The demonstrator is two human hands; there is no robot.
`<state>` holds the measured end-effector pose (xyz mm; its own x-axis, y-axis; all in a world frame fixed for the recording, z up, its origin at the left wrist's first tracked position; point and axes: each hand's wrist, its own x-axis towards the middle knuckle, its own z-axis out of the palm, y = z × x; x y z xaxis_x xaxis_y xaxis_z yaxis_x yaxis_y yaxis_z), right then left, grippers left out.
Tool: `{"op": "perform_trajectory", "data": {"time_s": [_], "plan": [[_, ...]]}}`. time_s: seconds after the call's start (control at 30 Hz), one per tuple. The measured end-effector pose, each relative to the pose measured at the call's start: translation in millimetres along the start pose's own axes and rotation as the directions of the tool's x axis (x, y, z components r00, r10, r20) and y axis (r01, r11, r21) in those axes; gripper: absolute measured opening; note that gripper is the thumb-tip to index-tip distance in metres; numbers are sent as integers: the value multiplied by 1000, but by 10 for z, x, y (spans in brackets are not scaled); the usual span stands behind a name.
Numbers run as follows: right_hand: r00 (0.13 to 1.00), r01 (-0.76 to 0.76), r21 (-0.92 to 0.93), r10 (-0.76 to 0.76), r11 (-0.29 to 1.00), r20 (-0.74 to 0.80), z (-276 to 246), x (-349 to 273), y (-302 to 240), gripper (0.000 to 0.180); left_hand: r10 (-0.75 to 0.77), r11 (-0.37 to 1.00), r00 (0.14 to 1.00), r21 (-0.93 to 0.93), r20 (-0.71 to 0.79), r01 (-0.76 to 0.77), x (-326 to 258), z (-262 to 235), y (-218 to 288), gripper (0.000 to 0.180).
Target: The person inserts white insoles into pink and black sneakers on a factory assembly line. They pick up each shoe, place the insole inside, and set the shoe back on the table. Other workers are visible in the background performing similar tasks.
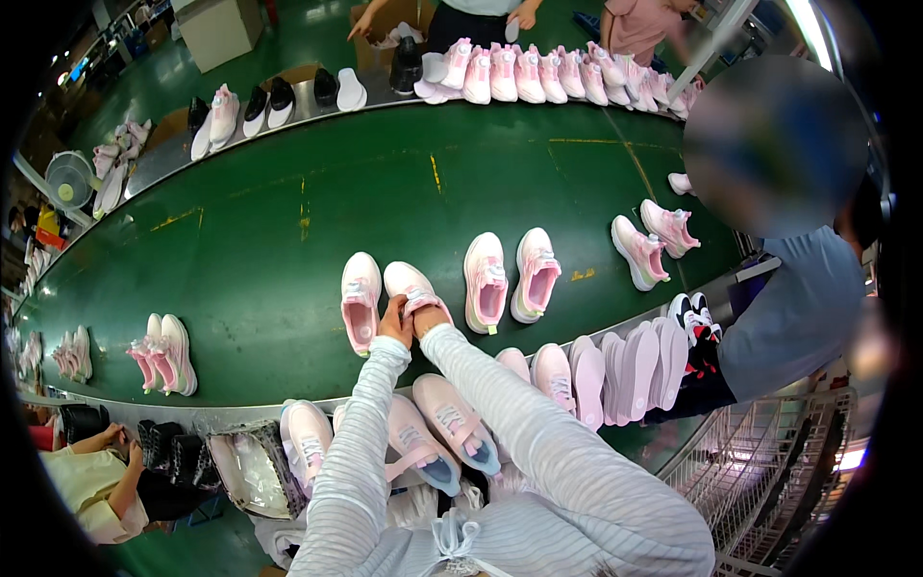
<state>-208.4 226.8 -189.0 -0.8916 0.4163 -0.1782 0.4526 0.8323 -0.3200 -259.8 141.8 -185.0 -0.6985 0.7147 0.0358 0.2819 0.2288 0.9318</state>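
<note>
Both my hands are on one pale pink sneaker [408, 278] lying toe-away on the green conveyor belt [385, 192]. My left hand [395, 321] is closed on the left edge of its collar. My right hand [429, 318] is closed at the shoe's opening, its fingertips partly hidden inside it. Left of my hands, a matching sneaker [361, 300] stands alone, its opening toward me. Another pair, a left sneaker [486, 281] and a right sneaker [536, 275], stands just to the right.
Along the near ledge are velcro-strap sneakers [450, 423] and several pale soles [630, 373]. More pink sneakers stand on the belt at left [171, 354] and right [638, 252]. Shoes line the far shelf [529, 74]. A co-worker [798, 308] is close at right; a wire rack [760, 471] stands behind.
</note>
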Motion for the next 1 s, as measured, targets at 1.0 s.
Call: {"op": "perform_trajectory", "data": {"time_s": [1.0], "plan": [[995, -61, 222, 76, 973, -63, -556, -949, 122, 25, -504, 763, 661, 645, 556, 40, 252, 203, 176, 24]]}}
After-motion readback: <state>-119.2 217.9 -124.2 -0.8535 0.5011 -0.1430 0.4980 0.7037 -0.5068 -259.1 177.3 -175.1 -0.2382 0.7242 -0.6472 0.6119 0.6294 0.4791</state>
